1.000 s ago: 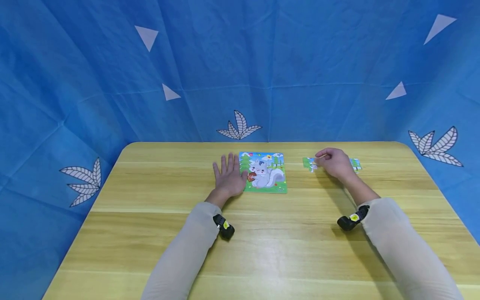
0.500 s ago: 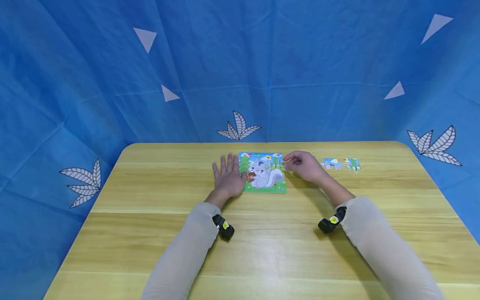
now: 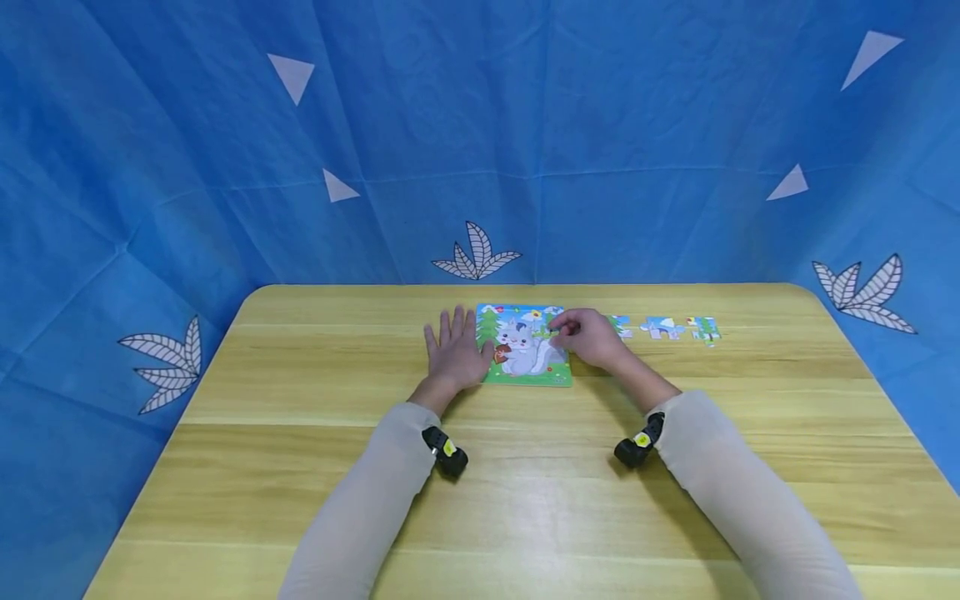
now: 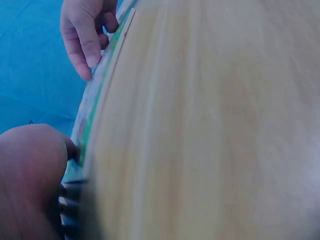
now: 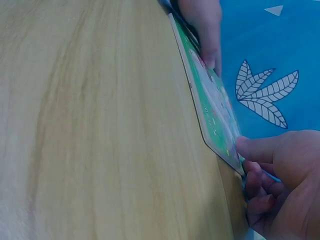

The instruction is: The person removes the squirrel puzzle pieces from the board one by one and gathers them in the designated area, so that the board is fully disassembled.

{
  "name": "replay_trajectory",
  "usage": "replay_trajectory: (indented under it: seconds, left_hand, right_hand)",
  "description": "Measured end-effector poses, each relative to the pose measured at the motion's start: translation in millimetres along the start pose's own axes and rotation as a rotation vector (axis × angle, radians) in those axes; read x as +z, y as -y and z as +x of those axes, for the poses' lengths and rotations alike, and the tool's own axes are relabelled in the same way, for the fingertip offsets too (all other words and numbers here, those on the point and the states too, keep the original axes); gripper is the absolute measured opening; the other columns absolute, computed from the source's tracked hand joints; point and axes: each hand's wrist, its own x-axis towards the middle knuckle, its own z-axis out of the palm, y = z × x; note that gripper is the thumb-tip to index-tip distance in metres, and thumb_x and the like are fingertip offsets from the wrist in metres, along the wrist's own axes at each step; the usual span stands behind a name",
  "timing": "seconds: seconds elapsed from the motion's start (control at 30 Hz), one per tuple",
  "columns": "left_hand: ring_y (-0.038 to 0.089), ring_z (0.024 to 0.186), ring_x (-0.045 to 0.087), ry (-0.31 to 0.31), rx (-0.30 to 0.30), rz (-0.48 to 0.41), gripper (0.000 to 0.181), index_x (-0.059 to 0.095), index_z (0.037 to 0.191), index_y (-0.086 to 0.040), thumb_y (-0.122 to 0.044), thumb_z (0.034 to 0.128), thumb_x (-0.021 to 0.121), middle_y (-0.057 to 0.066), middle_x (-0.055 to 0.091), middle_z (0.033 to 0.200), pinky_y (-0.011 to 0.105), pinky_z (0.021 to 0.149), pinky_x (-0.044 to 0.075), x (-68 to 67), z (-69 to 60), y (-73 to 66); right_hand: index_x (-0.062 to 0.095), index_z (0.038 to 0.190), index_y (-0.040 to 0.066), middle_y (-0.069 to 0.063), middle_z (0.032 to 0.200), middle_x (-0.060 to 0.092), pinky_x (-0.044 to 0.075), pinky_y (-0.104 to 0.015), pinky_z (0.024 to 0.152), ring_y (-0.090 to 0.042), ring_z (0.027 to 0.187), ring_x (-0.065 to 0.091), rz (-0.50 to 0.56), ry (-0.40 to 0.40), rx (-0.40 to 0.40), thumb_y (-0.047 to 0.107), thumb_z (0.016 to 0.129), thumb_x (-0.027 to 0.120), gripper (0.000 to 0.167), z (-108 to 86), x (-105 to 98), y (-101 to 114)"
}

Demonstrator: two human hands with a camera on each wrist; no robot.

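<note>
Only the head view clearly shows puzzle pieces (image 3: 661,324).

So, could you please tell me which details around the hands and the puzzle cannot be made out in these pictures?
Right hand: whether it pinches anything; head view, fingertips too small.
Squirrel picture: part of its left edge; head view, covered by the left hand.
Nearest loose piece: full outline; head view, partly behind the right hand.
Left hand: whole shape; left wrist view, cut off by the left edge.
</note>
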Motion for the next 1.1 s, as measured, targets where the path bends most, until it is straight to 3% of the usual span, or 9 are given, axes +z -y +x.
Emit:
replay_trajectory:
  seconds: [0.13, 0.23, 0.4, 0.53, 1.1]
  left_hand:
    - [0.037, 0.156, 0.002, -0.077, 0.007, -0.039, 0.069, 0.023, 0.163, -0.007, -0.039, 0.1056, 0.046, 0.016, 0.014, 0.169, 0.061, 0.122, -0.003, -5.5, -1.4, -9.4]
    - [0.037, 0.156, 0.008, -0.098, 0.064, -0.015, 0.066, 0.028, 0.161, -0.006, -0.037, 0.1064, 0.046, 0.018, 0.02, 0.168, 0.061, 0.123, 0.002, -5.9, 0.2, -17.9]
    - [0.035, 0.156, 0.003, -0.02, 0.224, 0.072, 0.064, 0.023, 0.162, -0.005, -0.039, 0.1097, 0.037, 0.015, 0.015, 0.169, 0.055, 0.125, 0.001, -1.4, 0.4, -30.8]
    - [0.033, 0.156, -0.006, 0.059, 0.289, 0.126, 0.065, 0.015, 0.164, -0.01, -0.043, 0.1108, 0.03, 0.012, 0.005, 0.171, 0.053, 0.124, -0.005, 3.1, -1.9, -37.3]
    - [0.023, 0.151, -0.028, 0.203, 0.223, 0.146, 0.084, -0.005, 0.164, -0.02, -0.066, 0.1033, 0.029, 0.002, -0.021, 0.168, 0.049, 0.118, -0.023, 15.3, 5.6, -41.3]
  right_hand:
    - [0.072, 0.112, -0.001, -0.007, 0.087, 0.063, 0.042, -0.032, 0.069, -0.02, 0.076, 0.052, -0.008, 0.005, 0.014, 0.006, 0.095, 0.071, 0.019, -1.1, 1, 2]
    - [0.072, 0.111, -0.001, -0.006, 0.087, 0.062, 0.043, -0.032, 0.069, -0.019, 0.076, 0.052, -0.007, 0.009, 0.019, 0.006, 0.094, 0.072, 0.019, -1.5, 2, 4]
    - [0.072, 0.109, -0.001, -0.006, 0.086, 0.062, 0.043, -0.032, 0.069, -0.019, 0.076, 0.052, -0.007, -0.001, 0.015, 0.005, 0.093, 0.072, 0.017, -1.4, 2, 3]
    - [0.072, 0.108, 0.0, -0.005, 0.085, 0.061, 0.043, -0.031, 0.067, -0.018, 0.075, 0.052, -0.022, -0.012, 0.015, 0.005, 0.093, 0.073, 0.016, -1.1, 2, 2]
    - [0.073, 0.103, 0.001, -0.003, 0.078, 0.059, 0.041, -0.031, 0.064, -0.017, 0.069, 0.051, -0.086, -0.017, 0.052, 0.012, 0.091, 0.076, 0.016, 0.0, -1, 5]
